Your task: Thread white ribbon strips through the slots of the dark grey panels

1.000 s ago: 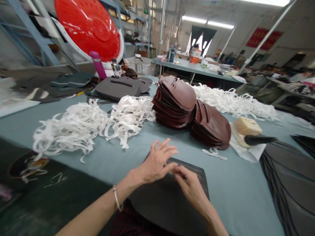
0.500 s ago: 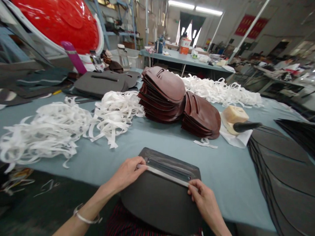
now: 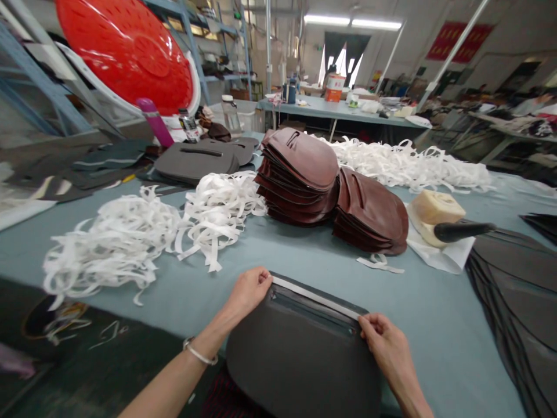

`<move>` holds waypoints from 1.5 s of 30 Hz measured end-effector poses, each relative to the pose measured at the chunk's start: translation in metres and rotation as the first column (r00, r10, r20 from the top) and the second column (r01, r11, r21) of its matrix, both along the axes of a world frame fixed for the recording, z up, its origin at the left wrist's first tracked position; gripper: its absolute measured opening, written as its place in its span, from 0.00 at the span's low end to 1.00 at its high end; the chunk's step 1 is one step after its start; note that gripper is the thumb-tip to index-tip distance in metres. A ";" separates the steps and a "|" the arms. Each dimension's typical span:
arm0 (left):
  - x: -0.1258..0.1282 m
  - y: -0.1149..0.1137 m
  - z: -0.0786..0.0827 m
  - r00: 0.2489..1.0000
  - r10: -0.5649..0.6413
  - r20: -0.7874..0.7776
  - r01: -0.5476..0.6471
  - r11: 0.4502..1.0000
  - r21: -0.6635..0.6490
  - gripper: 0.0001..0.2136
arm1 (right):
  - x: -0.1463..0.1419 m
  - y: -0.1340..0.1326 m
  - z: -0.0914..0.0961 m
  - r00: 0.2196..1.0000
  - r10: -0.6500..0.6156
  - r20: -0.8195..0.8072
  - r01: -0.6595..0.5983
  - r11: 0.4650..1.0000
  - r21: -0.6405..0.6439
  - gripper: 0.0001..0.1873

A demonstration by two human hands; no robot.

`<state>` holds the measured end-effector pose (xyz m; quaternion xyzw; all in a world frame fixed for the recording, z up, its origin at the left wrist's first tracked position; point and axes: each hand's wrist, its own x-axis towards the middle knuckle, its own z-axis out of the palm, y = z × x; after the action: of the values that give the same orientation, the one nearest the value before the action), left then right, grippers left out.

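White strip [image 3: 315,297]: thin and pale, pulled straight between both hands along the far edge of the dark panel [image 3: 300,354], just beyond its slot [image 3: 313,312]. Holding it by the ends probably keeps it flat and aligned.
Left hand [image 3: 248,290]: fingers closed, pinching the strip's left end at the panel's corner.
Right hand [image 3: 385,342]: fingertips closed on the right end.
Dark panel: matte grey, overhanging the table [image 3: 418,313] toward the person.
Beyond the grip: loose white strips [image 3: 130,238] far-left, stacked brown pieces [image 3: 300,174] ahead.

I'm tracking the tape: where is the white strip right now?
Head view, low centre: the white strip lies along the top edge of the grey panel, pinched between left hand and right hand.
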<state>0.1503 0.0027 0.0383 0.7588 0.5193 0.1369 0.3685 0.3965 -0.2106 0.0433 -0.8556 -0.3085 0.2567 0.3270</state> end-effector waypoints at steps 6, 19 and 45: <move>0.001 0.007 -0.003 0.998 -0.001 -0.066 0.000 1.000 -0.016 0.09 | 0.004 0.001 -0.002 0.996 -0.023 -0.089 0.025 0.999 0.021 0.22; 0.006 0.007 -0.003 0.976 -0.025 -0.215 0.019 0.999 -0.031 0.12 | 0.004 0.005 -0.006 0.994 -0.109 -0.008 0.109 0.994 0.008 0.14; 0.011 -0.063 -0.016 0.867 -0.365 -0.339 0.498 0.617 0.609 0.20 | -0.067 0.043 0.002 0.560 0.461 0.688 -0.500 0.850 -0.163 0.16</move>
<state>0.1611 -0.0606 0.0225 0.9510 0.2652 0.1541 0.0384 0.3298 -0.1672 0.0448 -0.7610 -0.6367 -0.0190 0.1227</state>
